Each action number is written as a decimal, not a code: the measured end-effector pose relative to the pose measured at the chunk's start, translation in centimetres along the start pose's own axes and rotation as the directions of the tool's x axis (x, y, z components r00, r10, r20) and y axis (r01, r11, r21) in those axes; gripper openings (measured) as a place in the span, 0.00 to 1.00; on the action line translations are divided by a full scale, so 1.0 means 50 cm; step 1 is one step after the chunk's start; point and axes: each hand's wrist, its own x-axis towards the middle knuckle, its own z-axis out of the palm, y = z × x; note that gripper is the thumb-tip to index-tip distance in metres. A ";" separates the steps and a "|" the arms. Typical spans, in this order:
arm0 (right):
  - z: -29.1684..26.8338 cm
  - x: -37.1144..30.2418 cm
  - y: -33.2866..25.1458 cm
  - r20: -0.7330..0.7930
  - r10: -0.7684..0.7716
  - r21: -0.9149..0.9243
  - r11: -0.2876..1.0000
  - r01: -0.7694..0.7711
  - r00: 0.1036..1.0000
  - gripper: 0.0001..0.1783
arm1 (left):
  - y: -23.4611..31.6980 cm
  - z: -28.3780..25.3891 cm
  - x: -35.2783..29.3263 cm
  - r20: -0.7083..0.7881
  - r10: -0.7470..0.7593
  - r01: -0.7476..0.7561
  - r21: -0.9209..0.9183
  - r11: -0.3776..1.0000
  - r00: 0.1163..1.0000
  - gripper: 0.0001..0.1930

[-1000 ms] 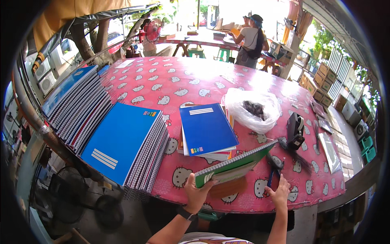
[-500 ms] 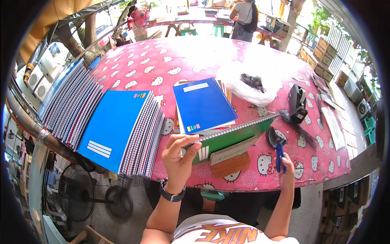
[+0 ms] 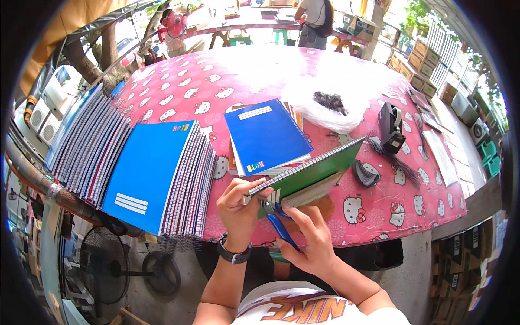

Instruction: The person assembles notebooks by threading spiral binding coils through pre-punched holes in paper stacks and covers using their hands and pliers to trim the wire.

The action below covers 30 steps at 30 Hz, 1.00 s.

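Note:
My left hand (image 3: 238, 211), closed, pinches the near end of the coil binding on a green spiral notebook (image 3: 341, 162). The notebook stands tilted on its edge, coil side up, partly against a wooden block (image 3: 326, 206). In my right hand (image 3: 314, 241) is a pair of blue-handled pliers (image 3: 287, 234), its jaws close to the coil end by my left fingers. Whether the jaws touch the wire cannot be made out. Behind the green notebook lies a blue notebook (image 3: 271, 138) on a small pile.
Stacked blue spiral notebooks (image 3: 146, 173) fill the left side. A dark curved holder (image 3: 366, 173), loose black coils (image 3: 398, 165), a black device (image 3: 391, 127) and a plastic bag (image 3: 341, 122) sit to the right. A person (image 3: 314, 24) stands beyond the table.
My right hand has brought the pliers left from beside the dark holder to the near end of the coil. My left hand keeps its pinch on the notebook.

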 end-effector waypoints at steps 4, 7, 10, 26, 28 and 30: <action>0.011 -0.004 -0.007 -0.049 -0.009 -0.095 0.995 0.004 0.999 0.35 | 0.003 -0.003 -0.005 -0.007 0.083 -0.082 0.124 0.989 0.996 0.12; 0.013 -0.009 -0.011 -0.057 0.022 -0.105 0.994 -0.028 0.998 0.35 | 0.002 0.001 -0.008 -0.038 0.100 -0.095 0.119 0.988 0.994 0.12; 0.014 -0.012 -0.014 -0.085 0.023 -0.082 0.996 -0.031 0.996 0.34 | 0.002 0.001 -0.012 -0.054 0.083 -0.075 0.129 0.989 0.995 0.12; -0.038 0.001 0.007 0.642 0.329 0.711 0.083 -0.698 0.693 0.31 | 0.000 0.006 -0.012 -0.021 0.112 -0.108 0.136 0.985 0.993 0.11; -0.035 -0.021 0.029 0.394 0.385 0.694 0.470 -0.545 0.834 0.30 | -0.010 -0.004 -0.006 0.000 0.102 -0.101 0.133 0.986 0.995 0.12; -0.049 -0.044 0.065 -0.031 0.366 0.508 0.807 -0.301 0.930 0.29 | -0.007 -0.011 -0.020 -0.072 -0.034 0.038 0.063 0.997 0.997 0.12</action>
